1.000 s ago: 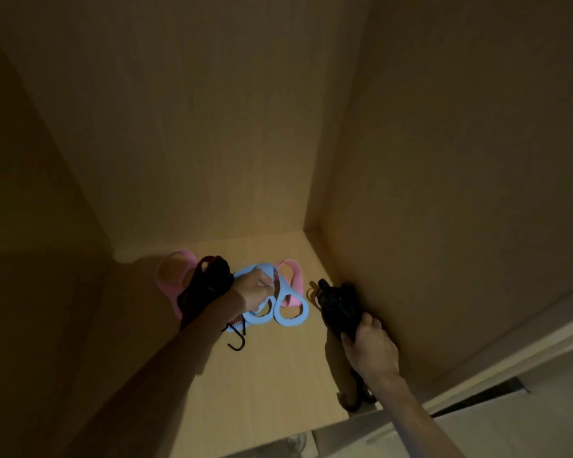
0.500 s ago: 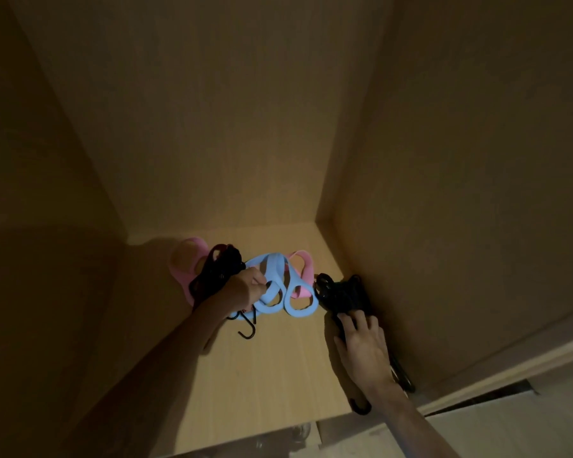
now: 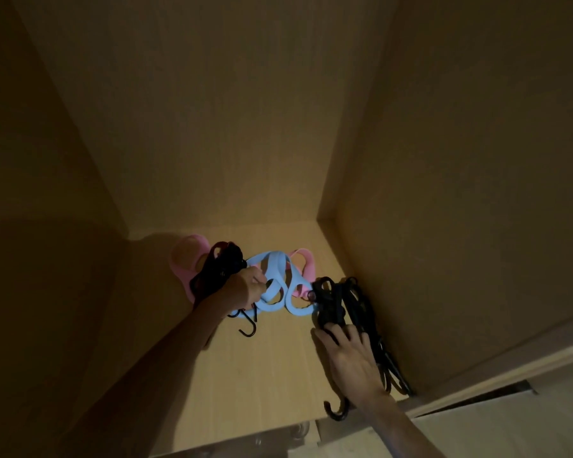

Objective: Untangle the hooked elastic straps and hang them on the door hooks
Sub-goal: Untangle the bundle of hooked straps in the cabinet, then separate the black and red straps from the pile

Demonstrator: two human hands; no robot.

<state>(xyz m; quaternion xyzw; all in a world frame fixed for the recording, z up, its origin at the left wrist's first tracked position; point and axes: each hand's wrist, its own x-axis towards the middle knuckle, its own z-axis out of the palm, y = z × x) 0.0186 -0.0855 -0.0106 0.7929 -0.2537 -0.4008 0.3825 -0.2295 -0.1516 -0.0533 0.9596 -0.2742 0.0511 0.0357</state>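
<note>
A tangle of straps lies at the back of a wooden cabinet shelf (image 3: pixel 272 375). My left hand (image 3: pixel 247 285) is closed on a dark strap bundle (image 3: pixel 217 271) where it meets the light blue loops (image 3: pixel 278 285); a black hook (image 3: pixel 249 327) dangles below it. Pink loops (image 3: pixel 187 259) lie behind. A second black strap bundle (image 3: pixel 336 302) lies along the right wall. My right hand (image 3: pixel 351 357) rests flat on that bundle with fingers spread. Another black hook (image 3: pixel 336 409) curls out near the shelf's front edge.
The cabinet's back wall (image 3: pixel 212 127) and right wall (image 3: pixel 460 193) close in the shelf. A lighter door panel (image 3: pixel 510 421) shows at the lower right, beyond the shelf edge.
My right hand has set the black bundle down against the right wall and flattened over it. The left hand has kept its grip; the view has shifted slightly.
</note>
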